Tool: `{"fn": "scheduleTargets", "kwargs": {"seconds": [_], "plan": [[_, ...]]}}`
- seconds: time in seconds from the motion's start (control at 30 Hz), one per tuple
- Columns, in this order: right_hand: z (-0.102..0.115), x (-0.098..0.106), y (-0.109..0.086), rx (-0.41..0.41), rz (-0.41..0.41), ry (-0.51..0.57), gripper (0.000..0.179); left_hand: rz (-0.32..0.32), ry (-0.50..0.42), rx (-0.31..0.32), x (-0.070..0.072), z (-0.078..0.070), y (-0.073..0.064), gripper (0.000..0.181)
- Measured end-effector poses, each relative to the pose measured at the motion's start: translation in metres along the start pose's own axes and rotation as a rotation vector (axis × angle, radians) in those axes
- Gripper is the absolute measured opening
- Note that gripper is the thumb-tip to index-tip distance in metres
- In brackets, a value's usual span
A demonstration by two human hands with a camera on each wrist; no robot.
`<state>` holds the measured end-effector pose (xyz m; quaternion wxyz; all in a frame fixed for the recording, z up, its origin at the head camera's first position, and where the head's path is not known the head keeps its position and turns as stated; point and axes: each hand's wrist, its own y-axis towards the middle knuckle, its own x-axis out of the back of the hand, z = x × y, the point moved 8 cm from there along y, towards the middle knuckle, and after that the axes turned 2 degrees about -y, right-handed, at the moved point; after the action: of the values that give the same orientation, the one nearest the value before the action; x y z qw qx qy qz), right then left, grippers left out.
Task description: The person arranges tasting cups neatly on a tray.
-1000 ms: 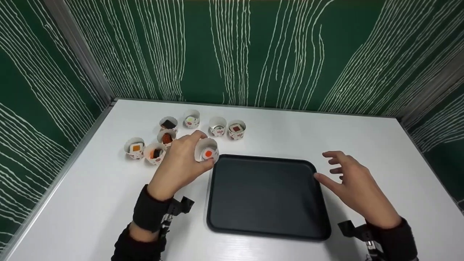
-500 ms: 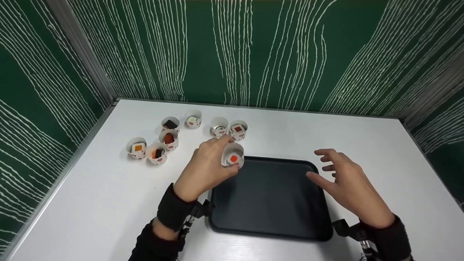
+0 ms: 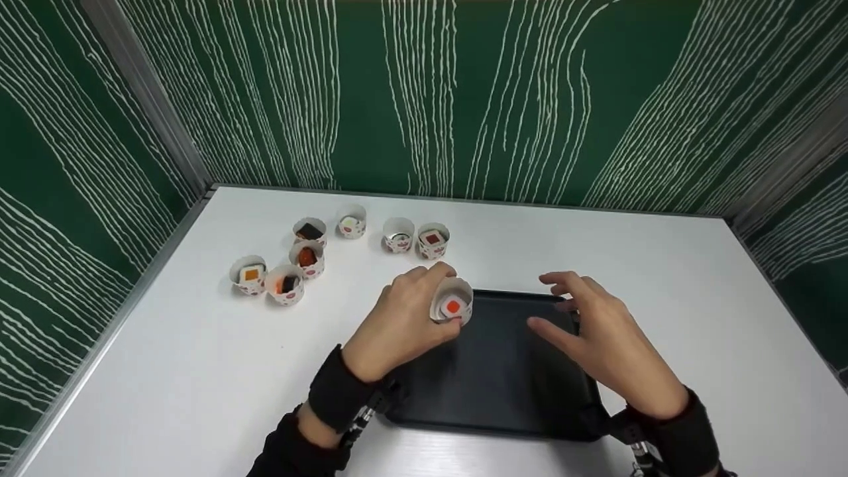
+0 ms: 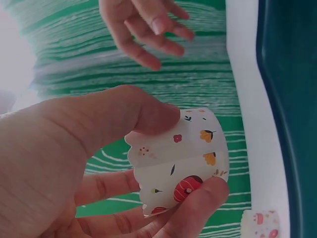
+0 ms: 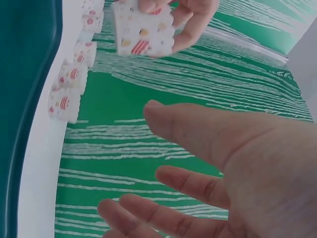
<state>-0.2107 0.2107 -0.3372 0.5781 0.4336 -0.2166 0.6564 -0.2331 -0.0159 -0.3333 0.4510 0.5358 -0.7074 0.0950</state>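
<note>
My left hand (image 3: pixel 404 319) grips a paper baking cup (image 3: pixel 454 291) between thumb and fingers, above the left part of a dark tray (image 3: pixel 503 371). Inside the cup lies a small white piece with an orange-red centre, perhaps sushi. In the left wrist view the cup (image 4: pixel 183 158) shows a scalloped rim and printed flowers and a doughnut. Over the tray's right side hovers my right hand (image 3: pixel 603 338), fingers apart and relaxed, holding nothing. The right wrist view shows that hand (image 5: pixel 213 163) with bare fingers, apart from the held cup (image 5: pixel 143 29).
Several more filled paper cups stand on the white table (image 3: pixel 199 371), among them one with an orange-centred piece (image 3: pixel 250 275), one with a dark-wrapped piece (image 3: pixel 286 285) and one with a red-centred piece (image 3: pixel 432 240). Green walls (image 3: pixel 364 93) with white lines enclose the back and sides.
My left hand has carried the cup rightward and slightly nearer, from the tray's far left corner to above the tray. My right hand has drifted left over the tray. The other cups have stayed put.
</note>
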Motion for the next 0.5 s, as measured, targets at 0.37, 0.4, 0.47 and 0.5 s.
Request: {"fn": "scheduleTargets", "kwargs": {"seconds": [0.37, 0.4, 0.47, 0.5], "plan": [[0.03, -0.028, 0.008, 0.09, 0.026, 0.001, 0.061, 0.019, 0.029, -0.05, -0.012, -0.011, -0.001, 0.049], [0.031, -0.03, 0.008, 0.097, 0.028, -0.004, 0.061, 0.021, 0.027, -0.058, -0.013, -0.012, -0.002, 0.048], [0.034, -0.033, 0.009, 0.108, 0.032, -0.009, 0.062, 0.022, 0.017, -0.077, -0.015, -0.013, -0.002, 0.048], [0.035, -0.034, 0.009, 0.115, 0.032, -0.011, 0.061, 0.022, 0.009, -0.086, -0.016, -0.014, -0.002, 0.047]]}}
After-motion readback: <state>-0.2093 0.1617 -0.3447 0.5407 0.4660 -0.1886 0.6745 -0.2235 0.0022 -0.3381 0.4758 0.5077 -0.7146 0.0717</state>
